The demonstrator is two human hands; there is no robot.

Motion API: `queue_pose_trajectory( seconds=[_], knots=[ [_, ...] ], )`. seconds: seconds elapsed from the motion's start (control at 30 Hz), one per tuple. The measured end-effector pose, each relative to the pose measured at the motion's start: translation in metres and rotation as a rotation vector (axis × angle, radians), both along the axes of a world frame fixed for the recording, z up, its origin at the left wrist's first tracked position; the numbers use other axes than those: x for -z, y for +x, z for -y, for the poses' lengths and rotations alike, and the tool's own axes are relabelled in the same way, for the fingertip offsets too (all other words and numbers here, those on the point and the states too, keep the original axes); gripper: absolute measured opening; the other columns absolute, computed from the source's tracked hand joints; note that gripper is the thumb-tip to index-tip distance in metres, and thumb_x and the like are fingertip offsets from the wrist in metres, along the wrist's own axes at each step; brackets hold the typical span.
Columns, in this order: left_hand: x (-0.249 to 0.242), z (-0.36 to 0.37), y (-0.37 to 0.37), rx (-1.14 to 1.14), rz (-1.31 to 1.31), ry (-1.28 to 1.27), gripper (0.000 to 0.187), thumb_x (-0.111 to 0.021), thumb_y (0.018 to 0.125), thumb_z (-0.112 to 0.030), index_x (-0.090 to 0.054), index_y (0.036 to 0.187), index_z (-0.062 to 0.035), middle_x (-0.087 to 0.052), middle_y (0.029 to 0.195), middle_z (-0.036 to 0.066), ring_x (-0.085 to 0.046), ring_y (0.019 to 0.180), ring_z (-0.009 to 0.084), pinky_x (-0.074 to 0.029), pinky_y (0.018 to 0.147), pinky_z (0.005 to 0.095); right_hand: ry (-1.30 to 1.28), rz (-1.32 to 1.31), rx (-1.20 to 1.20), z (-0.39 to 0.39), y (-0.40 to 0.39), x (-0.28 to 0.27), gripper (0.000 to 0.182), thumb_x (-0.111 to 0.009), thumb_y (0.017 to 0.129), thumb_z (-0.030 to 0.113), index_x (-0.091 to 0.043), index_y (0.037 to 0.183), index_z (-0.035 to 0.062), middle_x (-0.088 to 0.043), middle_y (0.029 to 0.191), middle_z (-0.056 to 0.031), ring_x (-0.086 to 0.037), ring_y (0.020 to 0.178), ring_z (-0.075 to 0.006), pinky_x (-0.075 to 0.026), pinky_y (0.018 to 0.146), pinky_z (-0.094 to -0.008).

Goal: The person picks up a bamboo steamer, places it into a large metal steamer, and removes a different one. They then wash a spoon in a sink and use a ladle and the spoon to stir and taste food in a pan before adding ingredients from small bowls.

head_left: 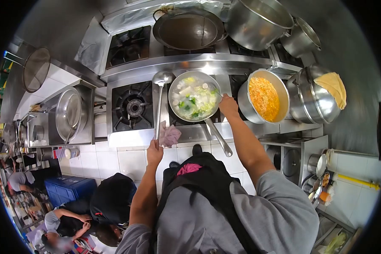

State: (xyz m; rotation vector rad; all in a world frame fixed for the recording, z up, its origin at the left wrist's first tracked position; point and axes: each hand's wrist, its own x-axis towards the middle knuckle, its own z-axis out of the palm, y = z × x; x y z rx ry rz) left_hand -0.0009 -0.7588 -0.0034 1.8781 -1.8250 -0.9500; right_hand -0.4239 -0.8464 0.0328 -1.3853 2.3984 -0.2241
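My left hand (pixel 155 153) is closed around the long handle of a metal ladle (pixel 163 78), whose bowl hangs beside the pan, over the front of the stove. A frying pan (pixel 193 96) on a front burner holds steaming broth with green leaves, white pieces and round slices. Its long handle (pixel 219 137) points toward me, free of both hands. At the pan's right rim my right hand (pixel 228 106) is closed; the thin thing it seems to hold is too small to make out. Near my left hand a pinkish cloth (pixel 170 135) lies on the stove's front edge.
Right of the pan stands a pot of orange shredded food (pixel 264 99), with metal bowls (pixel 311 95) beyond. A wok (pixel 188 28) and a large stockpot (pixel 258 23) sit behind. A bare burner (pixel 134 108) is at left. Other people (pixel 65 222) work behind me at left.
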Motion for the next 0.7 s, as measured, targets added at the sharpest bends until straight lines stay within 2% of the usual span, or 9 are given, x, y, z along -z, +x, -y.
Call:
queue_pose_trajectory(
  seconds=[0.17,0.23,0.27,0.37,0.4,0.57,0.63,0.67,0.7],
  knots=[
    [-0.034,-0.018,0.028,-0.007,-0.014,-0.078,0.016,-0.059,0.08,-0.008,-0.051,0.093,-0.0027,-0.056,0.069,0.02,-0.057,0.063,0.0403,-0.048,0.063,0.0472,-0.092,-0.063,-0.027,-0.039,0.017,-0.049,0.025,-0.049,0.088,0.008,-0.051,0.111,-0.0001,-0.067,0.094,-0.0267,-0.067,0.09,-0.044,-0.055,0.077,-0.0524],
    [-0.04,-0.033,0.046,0.008,-0.149,-0.126,0.014,-0.06,0.08,-0.005,-0.052,0.092,-0.0025,-0.046,0.063,0.012,-0.046,0.053,0.026,-0.043,0.056,0.0381,-0.152,-0.078,-0.024,-0.061,0.022,-0.056,0.023,-0.049,0.087,0.005,-0.048,0.11,-0.0005,-0.067,0.093,-0.0266,-0.067,0.087,-0.0443,-0.054,0.075,-0.0532],
    [-0.04,-0.04,0.055,0.057,-0.284,-0.118,0.024,-0.062,0.084,-0.006,-0.056,0.106,-0.0009,-0.045,0.064,0.005,-0.041,0.055,0.0144,-0.04,0.055,0.0308,-0.179,-0.076,-0.029,-0.073,0.027,-0.061,0.022,-0.049,0.086,0.004,-0.047,0.108,-0.0003,-0.066,0.093,-0.0269,-0.066,0.085,-0.045,-0.053,0.074,-0.0541],
    [-0.085,-0.047,0.047,-0.015,-0.484,0.102,0.037,-0.062,0.089,-0.009,-0.053,0.124,-0.0001,-0.046,0.067,0.001,-0.043,0.058,0.0096,-0.04,0.055,0.0278,-0.252,-0.076,-0.045,-0.102,0.036,-0.051,0.019,-0.049,0.086,0.002,-0.045,0.105,0.0003,-0.065,0.089,-0.0275,-0.066,0.082,-0.0465,-0.052,0.07,-0.0557],
    [-0.1,-0.045,0.04,0.005,-0.386,0.092,0.047,-0.06,0.095,-0.016,-0.046,0.138,-0.0012,-0.049,0.069,0.002,-0.044,0.058,0.0092,-0.039,0.054,0.0262,-0.204,-0.05,-0.041,-0.109,0.038,-0.045,0.018,-0.049,0.086,0.003,-0.045,0.104,0.0004,-0.066,0.087,-0.0275,-0.066,0.081,-0.0466,-0.052,0.07,-0.0557],
    [-0.129,-0.037,0.022,0.069,-0.347,0.29,0.052,-0.056,0.1,-0.027,-0.042,0.145,-0.0059,-0.056,0.075,0.007,-0.048,0.061,0.0125,-0.045,0.059,0.0293,-0.16,-0.008,0.005,-0.122,0.051,-0.027,0.014,-0.048,0.087,0.004,-0.046,0.101,0.0002,-0.066,0.08,-0.0283,-0.066,0.079,-0.0468,-0.052,0.07,-0.0563],
    [-0.125,-0.04,0.024,0.187,-0.236,0.235,0.054,-0.056,0.1,-0.027,-0.038,0.148,-0.0088,-0.065,0.088,0.015,-0.06,0.073,0.0207,-0.051,0.072,0.0351,-0.155,-0.004,0.007,-0.127,0.054,-0.018,0.014,-0.048,0.087,0.004,-0.046,0.101,0.0007,-0.065,0.079,-0.0288,-0.066,0.078,-0.0473,-0.052,0.069,-0.0566],
    [-0.124,-0.042,0.025,0.224,-0.21,0.205,0.056,-0.055,0.1,-0.026,-0.035,0.15,-0.0117,-0.067,0.106,0.024,-0.067,0.089,0.0309,-0.051,0.083,0.0385,-0.151,-0.004,0.004,-0.129,0.053,-0.014,0.013,-0.048,0.087,0.004,-0.047,0.1,0.0012,-0.065,0.079,-0.0293,-0.065,0.078,-0.0478,-0.051,0.069,-0.0568],
    [-0.127,-0.043,0.024,0.232,-0.21,0.201,0.056,-0.055,0.1,-0.026,-0.035,0.15,-0.0117,-0.067,0.106,0.024,-0.067,0.089,0.0309,-0.051,0.083,0.0385,-0.156,-0.006,0.012,-0.128,0.054,-0.017,0.013,-0.048,0.087,0.004,-0.047,0.1,0.0012,-0.065,0.079,-0.0293,-0.065,0.078,-0.0478,-0.051,0.069,-0.0568]
  ],
)
